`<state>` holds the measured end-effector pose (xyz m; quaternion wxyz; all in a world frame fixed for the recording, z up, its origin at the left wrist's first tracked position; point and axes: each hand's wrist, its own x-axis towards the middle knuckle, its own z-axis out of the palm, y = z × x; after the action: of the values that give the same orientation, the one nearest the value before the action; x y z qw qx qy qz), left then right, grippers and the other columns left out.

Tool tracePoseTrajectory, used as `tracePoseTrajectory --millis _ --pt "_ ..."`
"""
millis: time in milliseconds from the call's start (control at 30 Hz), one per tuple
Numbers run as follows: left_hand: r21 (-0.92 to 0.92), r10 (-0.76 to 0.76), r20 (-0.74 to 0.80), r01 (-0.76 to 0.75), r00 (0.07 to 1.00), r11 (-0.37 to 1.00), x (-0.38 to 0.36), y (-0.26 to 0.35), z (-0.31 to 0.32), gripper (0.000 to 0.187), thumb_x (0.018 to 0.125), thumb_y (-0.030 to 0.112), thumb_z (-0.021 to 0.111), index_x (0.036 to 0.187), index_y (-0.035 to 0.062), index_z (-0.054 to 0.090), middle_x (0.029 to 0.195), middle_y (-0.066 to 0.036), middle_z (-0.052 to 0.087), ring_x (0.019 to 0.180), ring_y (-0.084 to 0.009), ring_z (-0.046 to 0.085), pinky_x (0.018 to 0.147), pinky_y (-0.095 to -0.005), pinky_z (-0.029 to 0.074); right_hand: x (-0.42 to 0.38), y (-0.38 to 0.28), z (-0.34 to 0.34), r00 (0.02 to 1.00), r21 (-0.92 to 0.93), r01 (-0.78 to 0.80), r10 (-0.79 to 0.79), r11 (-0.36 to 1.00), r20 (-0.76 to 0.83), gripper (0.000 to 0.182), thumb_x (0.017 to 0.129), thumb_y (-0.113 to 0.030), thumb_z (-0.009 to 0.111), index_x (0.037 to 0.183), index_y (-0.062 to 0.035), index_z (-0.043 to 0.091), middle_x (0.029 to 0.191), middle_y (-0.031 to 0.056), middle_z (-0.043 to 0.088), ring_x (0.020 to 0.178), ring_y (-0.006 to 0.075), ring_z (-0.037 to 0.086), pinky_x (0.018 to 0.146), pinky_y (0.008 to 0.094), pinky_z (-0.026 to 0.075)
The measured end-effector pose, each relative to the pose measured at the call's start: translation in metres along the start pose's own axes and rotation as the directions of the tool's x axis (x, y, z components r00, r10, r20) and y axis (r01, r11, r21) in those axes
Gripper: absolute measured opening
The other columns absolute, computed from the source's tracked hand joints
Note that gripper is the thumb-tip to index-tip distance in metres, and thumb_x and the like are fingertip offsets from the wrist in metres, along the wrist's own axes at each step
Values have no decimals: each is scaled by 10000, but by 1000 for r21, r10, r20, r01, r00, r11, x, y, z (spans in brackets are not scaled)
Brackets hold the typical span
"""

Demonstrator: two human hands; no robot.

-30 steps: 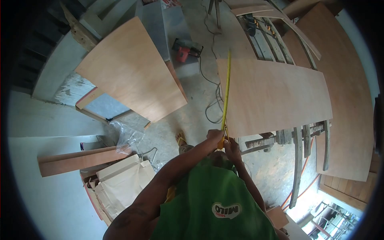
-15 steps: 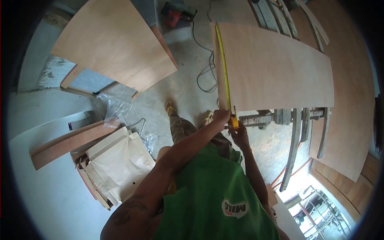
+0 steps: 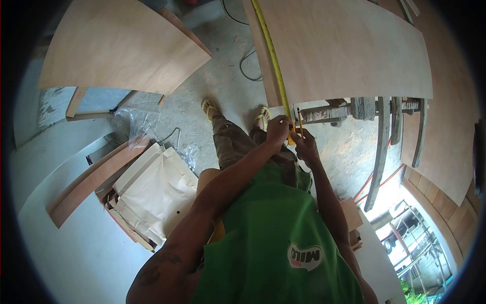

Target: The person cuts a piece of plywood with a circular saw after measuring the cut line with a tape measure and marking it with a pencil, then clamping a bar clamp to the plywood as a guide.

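A yellow tape measure (image 3: 292, 138) sits between my two hands, its blade (image 3: 274, 55) drawn out along the left edge of a plywood sheet (image 3: 349, 50). My left hand (image 3: 278, 130) is closed at the left side of the case, by the mouth where the blade comes out. On the other side, my right hand (image 3: 307, 147) is closed with a pencil (image 3: 299, 121) sticking up from its fingers, and it also touches the case. Part of the case is hidden by the fingers. Both hands are just off the sheet's near edge.
Wooden supports (image 3: 362, 108) hold up the sheet. At upper left is another plywood panel (image 3: 126, 45). A white-covered stack (image 3: 157, 192) and a curved wood piece (image 3: 96, 180) are at left. A cable (image 3: 243, 68) lies on the concrete floor near my feet.
My hands and the tape case have drawn back from the sheet's edge, and more blade shows beyond it. The view has tipped down toward my body. The pencil is still in my right hand.
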<state>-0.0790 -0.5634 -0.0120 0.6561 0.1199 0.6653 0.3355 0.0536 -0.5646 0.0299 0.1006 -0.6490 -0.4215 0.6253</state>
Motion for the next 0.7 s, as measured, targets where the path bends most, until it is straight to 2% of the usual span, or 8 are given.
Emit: tracePoseTrajectory --millis 67,200,267,300,367,400,467,700 --pt "-25 111 -50 -112 993 993 -3 3 -1 220 878 152 567 1029 9 639 891 -87 631 766 -134 580 639 -278 472 1 3 2 999 -59 -42 42 997 6 593 807 -480 658 1105 23 566 744 95 633 645 115 567 606 277 459" --pt "-13 120 11 -119 993 993 -2 5 -13 221 878 133 567 1033 -10 630 910 -89 642 767 -143 585 687 -284 472 4 9 9 1000 13 6 -6 1000 7 606 805 -487 655 1105 31 563 751 104 641 651 118 578 600 273 463" --pt "71 266 41 -269 963 961 9 -4 -18 230 899 122 549 1067 -23 608 918 -86 652 802 -140 597 701 -285 485 5 11 12 1000 26 12 -13 1000 17 604 804 -476 660 1107 37 557 756 116 649 657 131 594 602 272 470" --pt "77 264 43 -267 963 961 13 -9 -18 230 899 122 549 1067 -23 608 918 -86 652 802 -140 597 701 -285 485 4 12 13 1000 32 10 -11 999 16 604 804 -476 660 1107 37 557 756 116 649 657 131 594 602 272 470" --pt "-175 202 5 -198 979 964 11 -4 -16 230 920 121 527 1082 -29 592 931 -90 661 824 -138 609 727 -281 497 -2 4 15 1000 52 -25 24 998 20 599 802 -460 668 1102 46 551 766 132 658 671 142 615 608 267 477" --pt "-170 201 9 -196 980 966 11 -1 -16 230 920 121 527 1082 -29 592 931 -90 661 824 -138 609 727 -281 497 -4 0 17 1000 57 -27 26 998 17 599 802 -460 668 1102 46 551 766 132 658 671 142 615 608 267 477" --pt "-153 182 19 -177 983 972 12 6 -19 219 934 127 513 1070 -25 594 959 -97 665 819 -141 622 736 -283 509 -6 -2 22 996 49 77 -74 996 -55 524 813 -427 644 1080 19 577 641 23 562 508 76 466 480 260 385" --pt "-91 205 16 -202 979 975 15 11 -22 200 935 128 510 1024 -29 597 945 -100 665 773 -153 635 693 -292 523 -9 -10 23 995 -27 74 -76 997 -64 558 801 -466 632 1046 34 594 718 93 624 633 139 557 607 314 450"
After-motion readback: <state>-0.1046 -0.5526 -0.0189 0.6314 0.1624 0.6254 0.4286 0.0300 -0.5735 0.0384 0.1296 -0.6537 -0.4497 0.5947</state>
